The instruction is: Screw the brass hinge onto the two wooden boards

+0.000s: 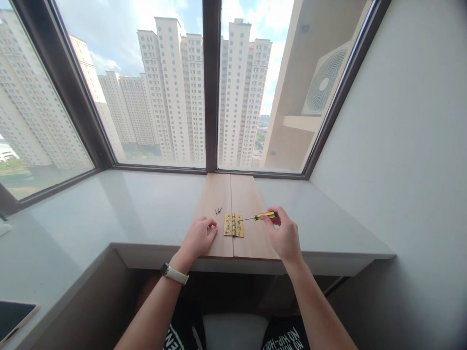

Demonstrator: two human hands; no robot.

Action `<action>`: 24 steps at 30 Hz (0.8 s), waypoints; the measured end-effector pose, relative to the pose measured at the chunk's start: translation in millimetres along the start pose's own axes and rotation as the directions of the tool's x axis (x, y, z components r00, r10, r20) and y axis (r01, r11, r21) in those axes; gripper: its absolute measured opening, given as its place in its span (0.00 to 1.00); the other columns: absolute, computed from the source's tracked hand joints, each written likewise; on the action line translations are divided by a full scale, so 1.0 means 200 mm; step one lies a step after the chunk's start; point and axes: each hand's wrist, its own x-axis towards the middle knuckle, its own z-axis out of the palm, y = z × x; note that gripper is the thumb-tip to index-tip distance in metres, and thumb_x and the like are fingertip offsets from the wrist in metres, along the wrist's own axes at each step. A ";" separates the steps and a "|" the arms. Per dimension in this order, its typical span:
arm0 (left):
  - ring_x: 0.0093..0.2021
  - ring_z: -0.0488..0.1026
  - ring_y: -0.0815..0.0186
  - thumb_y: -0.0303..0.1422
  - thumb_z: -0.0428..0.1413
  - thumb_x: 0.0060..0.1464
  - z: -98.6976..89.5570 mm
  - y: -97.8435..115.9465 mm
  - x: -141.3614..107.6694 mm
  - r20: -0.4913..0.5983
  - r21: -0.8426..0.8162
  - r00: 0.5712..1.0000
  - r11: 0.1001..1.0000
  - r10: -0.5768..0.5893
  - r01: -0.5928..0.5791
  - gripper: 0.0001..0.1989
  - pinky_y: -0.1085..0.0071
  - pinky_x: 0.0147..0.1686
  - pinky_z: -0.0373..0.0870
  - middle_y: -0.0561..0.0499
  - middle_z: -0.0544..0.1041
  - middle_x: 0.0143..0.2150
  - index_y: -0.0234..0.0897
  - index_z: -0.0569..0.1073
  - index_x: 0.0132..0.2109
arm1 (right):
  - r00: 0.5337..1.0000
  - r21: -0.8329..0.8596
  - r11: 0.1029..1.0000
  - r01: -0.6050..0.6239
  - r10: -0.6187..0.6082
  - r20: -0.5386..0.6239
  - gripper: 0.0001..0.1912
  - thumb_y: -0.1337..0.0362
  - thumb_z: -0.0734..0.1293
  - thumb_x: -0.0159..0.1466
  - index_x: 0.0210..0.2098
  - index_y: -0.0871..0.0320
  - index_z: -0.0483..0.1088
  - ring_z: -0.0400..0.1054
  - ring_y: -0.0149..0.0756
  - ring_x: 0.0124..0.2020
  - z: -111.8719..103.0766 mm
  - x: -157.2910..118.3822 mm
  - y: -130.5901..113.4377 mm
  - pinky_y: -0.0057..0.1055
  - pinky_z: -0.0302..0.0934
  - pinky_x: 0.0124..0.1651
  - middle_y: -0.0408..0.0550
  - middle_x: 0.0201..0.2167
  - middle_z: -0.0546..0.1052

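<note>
A brass hinge (234,225) lies across the seam between two light wooden boards (246,194). My right hand (284,233) holds a yellow-and-black screwdriver (265,215) nearly level, its tip at the upper part of the hinge's right leaf. Left of the hinge, my left hand (200,236) rests on the left board with its fingers curled; whether something small is between them is hidden. Several small screws (218,211) lie on the left board, beyond my left hand. More screws appear on the hinge, too small to tell how they sit.
The boards lie on a white window ledge (160,209), reaching back to the dark window frame (211,97). A white wall (401,146) rises at the right. A dark flat device (16,316) sits at the lower left. The ledge's front edge runs beneath my wrists.
</note>
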 end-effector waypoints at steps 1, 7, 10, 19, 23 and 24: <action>0.46 0.74 0.55 0.36 0.53 0.63 0.00 0.00 0.00 -0.001 0.001 1.000 1.000 0.002 -0.002 0.11 0.60 0.48 0.69 0.44 0.76 0.41 0.38 0.78 0.44 | 1.000 -0.008 1.000 -0.001 0.001 0.008 0.14 0.51 0.66 0.67 0.44 0.54 0.72 0.77 0.41 0.34 0.00 0.00 0.00 0.36 0.69 0.41 0.50 0.37 0.81; 0.45 0.74 0.55 0.36 0.54 0.63 0.02 -0.01 -0.01 -0.018 -0.001 1.000 1.000 0.006 -0.006 0.10 0.60 0.48 0.69 0.45 0.76 0.41 0.39 0.78 0.44 | 0.999 -0.032 0.999 0.014 -0.013 0.039 0.13 0.53 0.68 0.67 0.45 0.54 0.71 0.76 0.41 0.35 -0.01 0.03 -0.01 0.37 0.69 0.43 0.50 0.38 0.81; 0.45 0.74 0.55 0.36 0.54 0.62 0.02 -0.02 -0.01 -0.023 -0.006 1.000 1.000 0.002 -0.003 0.09 0.60 0.49 0.69 0.45 0.76 0.41 0.40 0.78 0.44 | 0.999 0.016 1.000 0.004 -0.004 0.033 0.16 0.52 0.69 0.65 0.47 0.54 0.71 0.76 0.41 0.34 0.01 0.07 -0.01 0.37 0.69 0.42 0.50 0.38 0.81; 0.45 0.74 0.56 0.36 0.54 0.62 0.03 -0.02 -0.01 -0.029 -0.003 1.000 1.000 -0.001 0.001 0.09 0.60 0.49 0.69 0.46 0.76 0.42 0.40 0.78 0.44 | 0.985 0.531 0.831 -0.166 0.113 0.130 0.07 0.62 0.66 0.62 0.41 0.54 0.72 0.74 0.37 0.43 0.23 0.25 -0.09 0.35 0.66 0.49 0.47 0.41 0.79; 0.45 0.74 0.57 0.35 0.54 0.63 0.04 -0.02 -0.01 -0.019 0.005 1.000 1.000 -0.002 0.002 0.09 0.60 0.49 0.69 0.46 0.76 0.42 0.40 0.77 0.45 | 0.946 0.652 0.697 -0.298 0.305 0.107 0.09 0.59 0.63 0.64 0.29 0.55 0.67 0.66 0.32 0.29 0.37 0.29 -0.18 0.29 0.62 0.35 0.41 0.25 0.70; 0.45 0.74 0.57 0.35 0.54 0.63 0.04 -0.02 -0.01 -0.020 0.008 1.000 1.000 -0.002 0.002 0.09 0.60 0.49 0.69 0.46 0.76 0.42 0.41 0.77 0.45 | 0.934 0.663 0.679 -0.314 0.347 0.086 0.15 0.55 0.62 0.65 0.25 0.54 0.64 0.63 0.31 0.26 0.40 0.30 -0.20 0.29 0.60 0.32 0.40 0.22 0.68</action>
